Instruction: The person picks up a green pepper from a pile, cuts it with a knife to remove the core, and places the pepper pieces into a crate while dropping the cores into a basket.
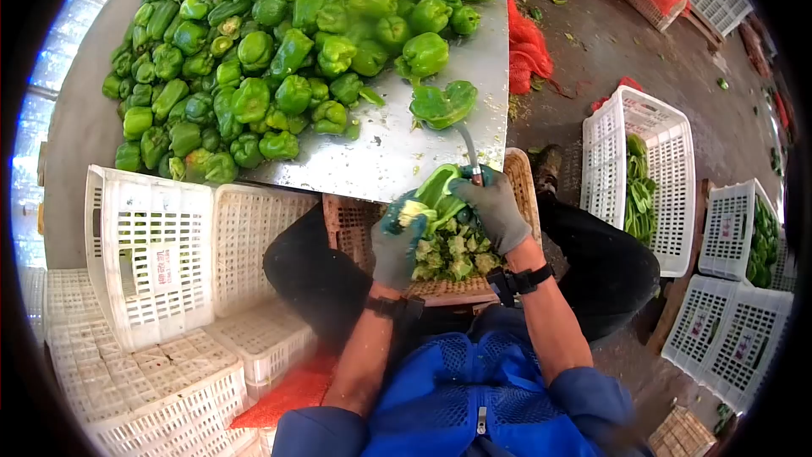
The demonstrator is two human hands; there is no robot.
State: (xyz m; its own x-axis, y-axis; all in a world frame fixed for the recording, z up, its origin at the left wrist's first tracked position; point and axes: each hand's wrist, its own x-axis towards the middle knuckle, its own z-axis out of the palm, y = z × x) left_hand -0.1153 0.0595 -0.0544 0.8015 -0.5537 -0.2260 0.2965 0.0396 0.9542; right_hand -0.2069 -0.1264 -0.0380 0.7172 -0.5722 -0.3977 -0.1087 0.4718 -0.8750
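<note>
Left hand [397,245] holds cut pepper [439,195] (right, knife [469,152]).

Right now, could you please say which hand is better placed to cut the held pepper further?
The right hand, I think: it holds the knife, while the left hand grips the pepper.

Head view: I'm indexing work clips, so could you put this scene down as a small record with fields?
Left hand: gloved, holding a cut-open green pepper
Right hand: gloved, gripping a curved-blade knife
Table: metal, bearing a large heap of green peppers
Between the knees: basket with pepper scraps
Person's right: white crate, green contents
</note>
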